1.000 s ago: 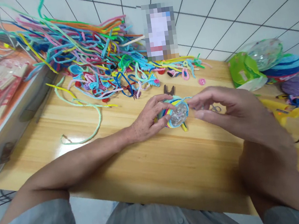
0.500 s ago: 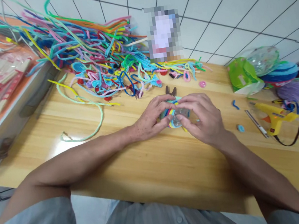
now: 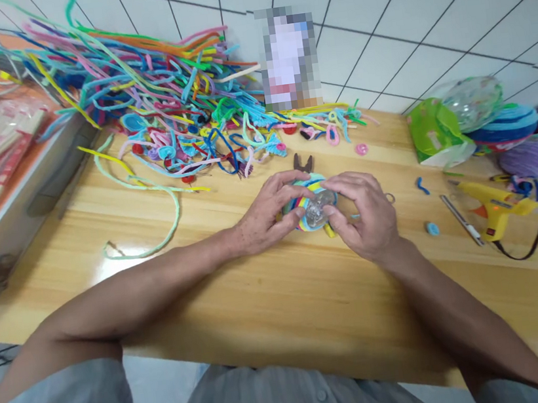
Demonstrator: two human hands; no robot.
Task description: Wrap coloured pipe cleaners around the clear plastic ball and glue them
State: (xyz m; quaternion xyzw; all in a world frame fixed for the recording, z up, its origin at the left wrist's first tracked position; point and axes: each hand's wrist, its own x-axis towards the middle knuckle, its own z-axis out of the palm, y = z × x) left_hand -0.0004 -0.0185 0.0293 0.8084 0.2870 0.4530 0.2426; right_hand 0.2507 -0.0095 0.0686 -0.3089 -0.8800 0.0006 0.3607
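Note:
Between my hands is a small round piece with a clear plastic centre (image 3: 318, 210), wrapped in bands of colourful pipe cleaner. My left hand (image 3: 270, 213) curls round its left side, thumb and fingers pressed on it. From the right, my right hand (image 3: 364, 212) grips the clear part with thumb and fingertips. Part of the piece is hidden under the fingers. Just beyond it lie the dark jaws of a pliers-like tool (image 3: 303, 162). A yellow bit (image 3: 329, 229) shows beneath the piece.
A heap of pipe cleaners (image 3: 161, 97) fills the back left, with a loose pale green strand (image 3: 176, 214) nearer me. A blurred phone (image 3: 287, 60) leans at the wall. To the right are a yellow glue gun (image 3: 492, 205), a thin pen-like tool (image 3: 460, 219) and a green packet (image 3: 435, 130).
The fingers have parted slightly, so more of the clear centre shows. Both hands keep hold of the piece. The view has shifted a little.

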